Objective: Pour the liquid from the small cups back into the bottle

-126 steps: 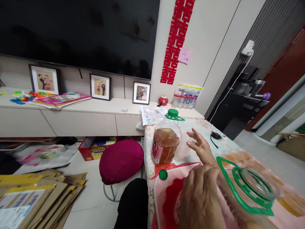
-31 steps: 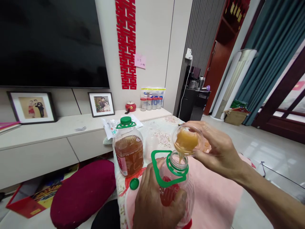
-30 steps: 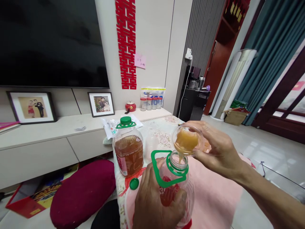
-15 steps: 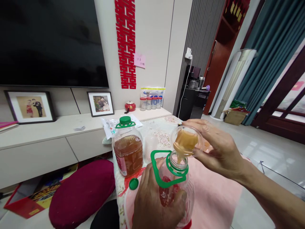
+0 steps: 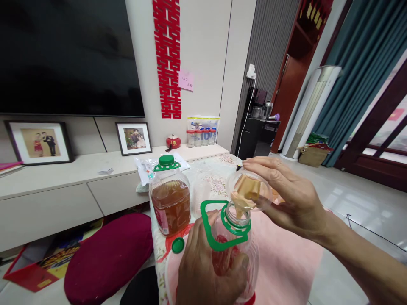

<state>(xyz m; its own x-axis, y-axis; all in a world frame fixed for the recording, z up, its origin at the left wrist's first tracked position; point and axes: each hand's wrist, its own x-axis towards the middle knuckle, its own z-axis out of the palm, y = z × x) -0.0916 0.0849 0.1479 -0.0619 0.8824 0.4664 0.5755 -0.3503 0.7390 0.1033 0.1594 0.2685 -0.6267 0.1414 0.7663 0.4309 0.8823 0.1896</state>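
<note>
My right hand (image 5: 291, 199) grips a clear plastic cup (image 5: 249, 191) tipped steeply over the open mouth of a clear jug (image 5: 235, 243) with a green handle ring (image 5: 222, 228). Amber liquid runs from the cup into the jug. My left hand (image 5: 210, 269) is wrapped round the jug's body, steadying it on the pink mat (image 5: 286, 262). The jug's green cap (image 5: 178, 245) lies on the table to the left. A second jug (image 5: 170, 199), capped in green and about half full of amber liquid, stands just behind.
An empty clear cup (image 5: 200, 190) stands beside the second jug on the floral tablecloth (image 5: 219, 169). A maroon cushion stool (image 5: 110, 254) sits left of the table. Behind are a white TV cabinet (image 5: 63, 186) with photo frames, jars (image 5: 200, 136) and a black TV.
The cup has tilted further over the jug's mouth and holds less liquid than a second ago. Earlier still, my right hand was reaching toward the cup by the full jug.
</note>
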